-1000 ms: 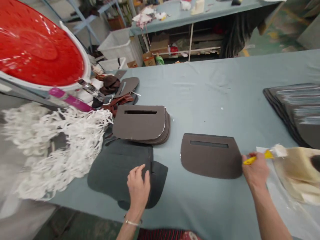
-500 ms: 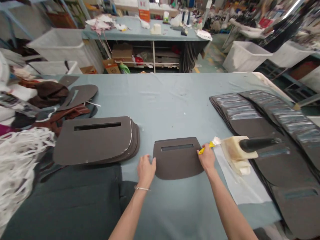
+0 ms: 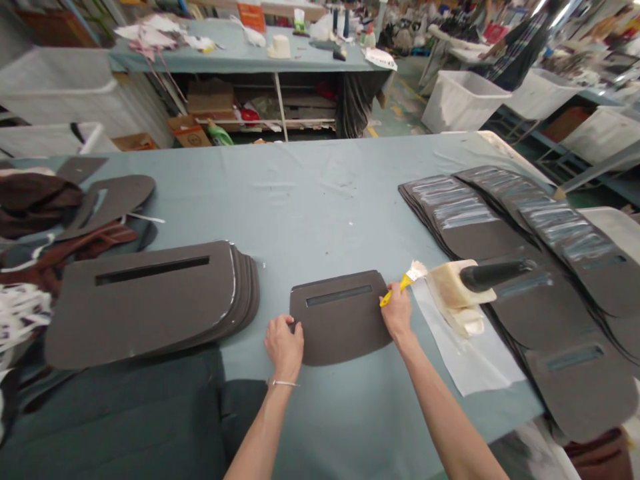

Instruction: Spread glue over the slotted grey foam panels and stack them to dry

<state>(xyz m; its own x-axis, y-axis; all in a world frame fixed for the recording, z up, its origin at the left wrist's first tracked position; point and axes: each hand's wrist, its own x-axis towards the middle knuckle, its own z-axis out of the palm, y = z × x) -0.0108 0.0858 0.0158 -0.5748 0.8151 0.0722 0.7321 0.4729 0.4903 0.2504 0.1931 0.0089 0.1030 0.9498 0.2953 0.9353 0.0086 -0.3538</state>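
Note:
A dark grey-brown flat panel (image 3: 340, 333) with a narrow slot lies on the blue-green table covering in front of me. My left hand (image 3: 284, 345) is at its left edge, thumb and fingers bent around that edge. My right hand (image 3: 399, 312) holds a small yellow-handled brush (image 3: 404, 288), its pale bristles pointing up and away. The same hand is against the panel's right edge. Just right of it stands a cream-coloured container (image 3: 443, 283) with a black handle-like piece (image 3: 495, 275) sticking out, on a white sheet (image 3: 467, 370).
A stack of similar slotted panels (image 3: 150, 313) stands at left, beside dark folded fabric (image 3: 115, 420). Overlapping panels (image 3: 530, 313), some with shiny streaks, cover the right side. Brown cloth (image 3: 35, 200) lies far left. Behind are another table (image 3: 220, 60), white bins (image 3: 463, 100) and a person (image 3: 525, 53).
My view has turned slightly, shifting most things leftward. My left hand's fingers have drawn in closer around the panel's left edge. The brush stays in my right hand, its bristles now more raised.

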